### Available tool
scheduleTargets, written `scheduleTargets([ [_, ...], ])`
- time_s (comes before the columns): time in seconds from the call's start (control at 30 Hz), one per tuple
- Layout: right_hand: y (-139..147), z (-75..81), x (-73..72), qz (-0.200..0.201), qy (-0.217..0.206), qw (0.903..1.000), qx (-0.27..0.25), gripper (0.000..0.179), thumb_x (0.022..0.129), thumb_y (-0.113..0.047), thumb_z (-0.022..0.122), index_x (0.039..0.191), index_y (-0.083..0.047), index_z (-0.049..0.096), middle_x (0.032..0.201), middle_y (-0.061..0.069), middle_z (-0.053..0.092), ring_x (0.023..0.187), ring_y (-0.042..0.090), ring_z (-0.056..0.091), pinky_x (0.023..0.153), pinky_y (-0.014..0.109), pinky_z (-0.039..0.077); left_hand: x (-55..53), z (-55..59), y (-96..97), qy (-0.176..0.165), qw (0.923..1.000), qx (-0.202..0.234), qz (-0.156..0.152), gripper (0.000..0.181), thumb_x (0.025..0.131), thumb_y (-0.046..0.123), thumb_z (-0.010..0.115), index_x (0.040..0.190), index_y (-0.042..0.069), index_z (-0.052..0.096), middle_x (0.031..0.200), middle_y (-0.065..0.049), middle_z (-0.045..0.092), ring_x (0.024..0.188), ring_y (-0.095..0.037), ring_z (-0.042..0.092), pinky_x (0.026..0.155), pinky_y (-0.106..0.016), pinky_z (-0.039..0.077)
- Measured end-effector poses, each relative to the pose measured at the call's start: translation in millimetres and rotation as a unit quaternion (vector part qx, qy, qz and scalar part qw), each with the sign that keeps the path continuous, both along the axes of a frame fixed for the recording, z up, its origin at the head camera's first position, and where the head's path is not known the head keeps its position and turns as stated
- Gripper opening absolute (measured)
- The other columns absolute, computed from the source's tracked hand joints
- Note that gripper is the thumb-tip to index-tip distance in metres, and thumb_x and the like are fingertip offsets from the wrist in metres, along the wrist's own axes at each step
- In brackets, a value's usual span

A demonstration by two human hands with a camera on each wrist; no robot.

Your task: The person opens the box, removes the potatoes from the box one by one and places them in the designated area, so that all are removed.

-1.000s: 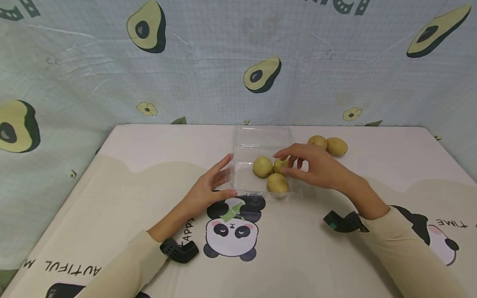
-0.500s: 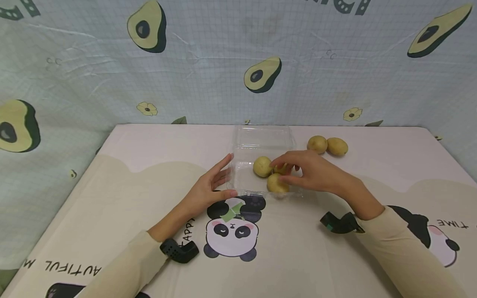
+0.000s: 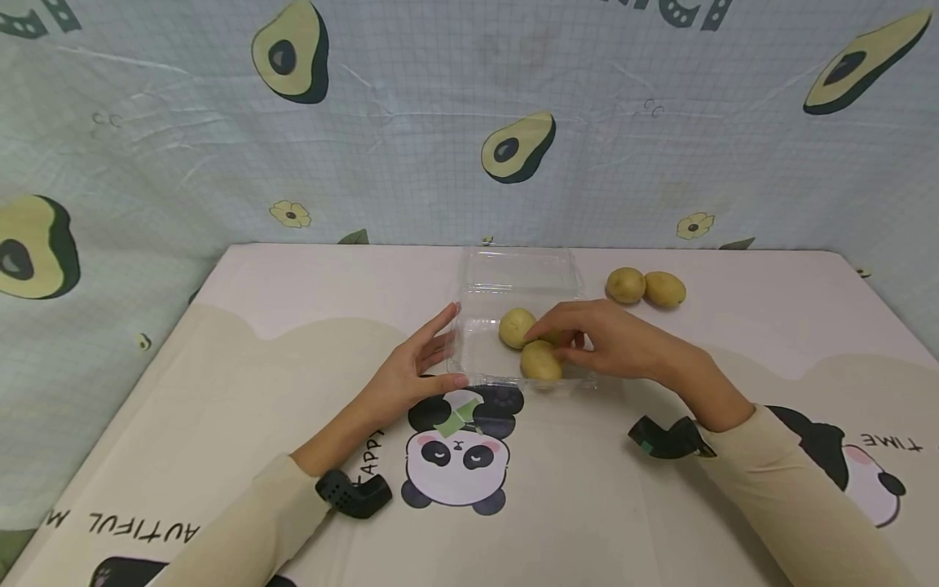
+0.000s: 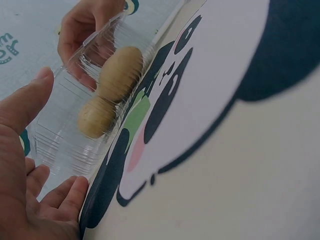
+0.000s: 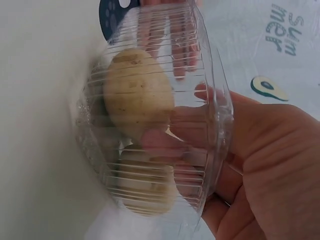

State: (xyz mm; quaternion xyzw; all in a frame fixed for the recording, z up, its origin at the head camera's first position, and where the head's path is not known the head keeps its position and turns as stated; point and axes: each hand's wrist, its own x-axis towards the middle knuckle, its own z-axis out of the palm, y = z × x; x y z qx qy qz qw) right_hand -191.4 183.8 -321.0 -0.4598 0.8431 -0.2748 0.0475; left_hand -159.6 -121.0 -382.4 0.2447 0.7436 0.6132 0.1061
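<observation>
A hinged clear plastic box point(image 3: 480, 359) lies with its lid up at the table's middle, holding 3 potatoes. One potato point(image 3: 517, 328) sits on the left and another potato point(image 3: 541, 361) near the front wall. My right hand point(image 3: 597, 336) reaches inside, thumb and fingers curled round the third potato point(image 5: 147, 190), which it mostly covers in the head view. Thumb and fingers spread, my left hand point(image 3: 411, 367) rests against the box's left side.
Two more potatoes point(image 3: 645, 288) lie side by side on the table behind and right of the box. A panda print point(image 3: 456, 465) marks the pale tablecloth point(image 3: 579, 505) in front. An avocado-patterned curtain point(image 3: 396, 163) hangs along the table's back edge.
My right hand has lowered into the box and closed round the right-hand potato. The front potato has shifted slightly left. My left hand stays in place.
</observation>
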Motion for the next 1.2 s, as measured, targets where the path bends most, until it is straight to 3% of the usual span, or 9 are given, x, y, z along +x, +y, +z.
scheduleTargets([
  [0.2,-3.3,-0.3,-1.0,0.003,-0.032,0.9995,0.002,0.042,0.084,0.004,0.069,0.121,-0.016,0.065,0.113,-0.004,0.063,0.076,0.008,0.055,0.066,0.024,0.051,-0.5,0.1,0.4,0.002,1.0,-0.004,0.001,0.09,0.084,0.013,0.075,0.154,0.022,0.02,0.157,0.006,0.019,0.139,-0.023,0.03,0.109,-0.029,0.032],
  [0.77,-9.1,-1.2,-4.8,0.035,-0.045,0.9983,0.004,0.049,0.08,0.012,0.068,0.12,-0.017,0.066,0.12,-0.006,0.06,0.083,0.011,0.055,0.069,0.026,0.052,-0.4,0.7,0.3,-0.001,1.0,-0.003,0.001,0.09,0.083,0.011,0.075,0.154,0.023,0.02,0.157,0.005,0.019,0.139,-0.023,0.03,0.109,-0.029,0.032],
  [1.03,-13.9,-3.3,-3.7,0.029,-0.071,0.997,0.01,0.052,0.081,0.013,0.065,0.12,-0.021,0.066,0.122,-0.009,0.06,0.101,0.012,0.055,0.083,0.029,0.051,-0.1,0.8,0.7,-0.002,1.0,-0.004,0.002,0.09,0.083,0.011,0.075,0.154,0.023,0.02,0.157,0.006,0.019,0.139,-0.023,0.03,0.109,-0.029,0.032],
  [1.2,-15.2,-2.1,-3.7,0.026,-0.073,0.9966,0.027,0.053,0.081,0.012,0.064,0.121,-0.023,0.067,0.125,-0.009,0.059,0.103,0.012,0.055,0.085,0.03,0.051,-0.2,1.1,0.8,-0.002,1.0,-0.004,0.001,0.091,0.083,0.012,0.075,0.154,0.023,0.019,0.157,0.006,0.019,0.139,-0.023,0.03,0.109,-0.03,0.032],
])
